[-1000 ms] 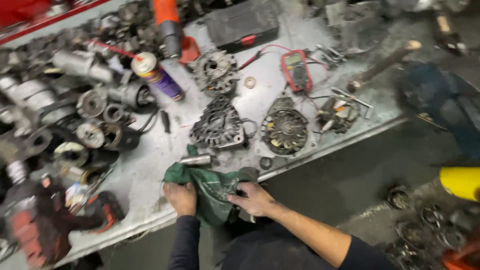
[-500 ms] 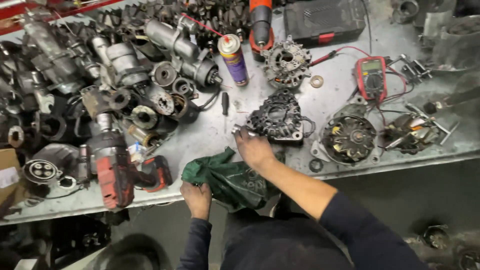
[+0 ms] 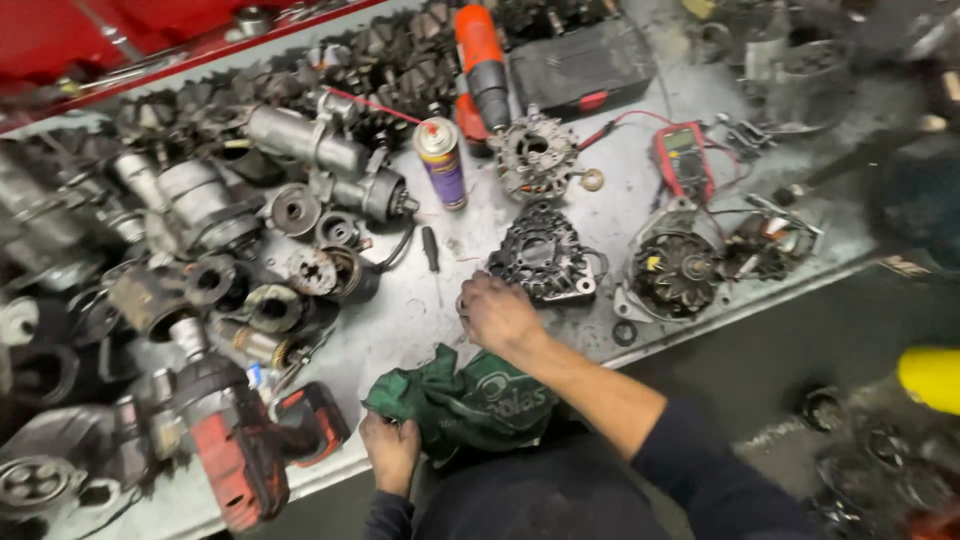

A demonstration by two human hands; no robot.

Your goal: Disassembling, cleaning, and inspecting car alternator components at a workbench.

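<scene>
A: What sits closest to the person?

B: The left hand [image 3: 390,450] at the bench's near edge, fingers curled and pinching a corner of the green rag [image 3: 465,400]. The rag lies crumpled on the metal workbench [image 3: 420,310], right at that edge.

A: And the other hand?

B: The right hand [image 3: 497,312] rests just past the rag, knuckles up, fingers bent down against the bench. I cannot tell whether it pinches anything; the fingertips are hidden. It lies just beside the black alternator housing [image 3: 545,255], near its lower left corner.

A: What surrounds them?

B: Left of the rag, a red and black power tool [image 3: 235,445] lies on its side. To the right, 1 opened alternator half [image 3: 680,270] shows its windings. Farther back stand a purple spray can [image 3: 442,160], a silver end frame [image 3: 535,152] and a red multimeter [image 3: 683,160] with leads. At the far edge lies an orange drill [image 3: 482,60].
</scene>
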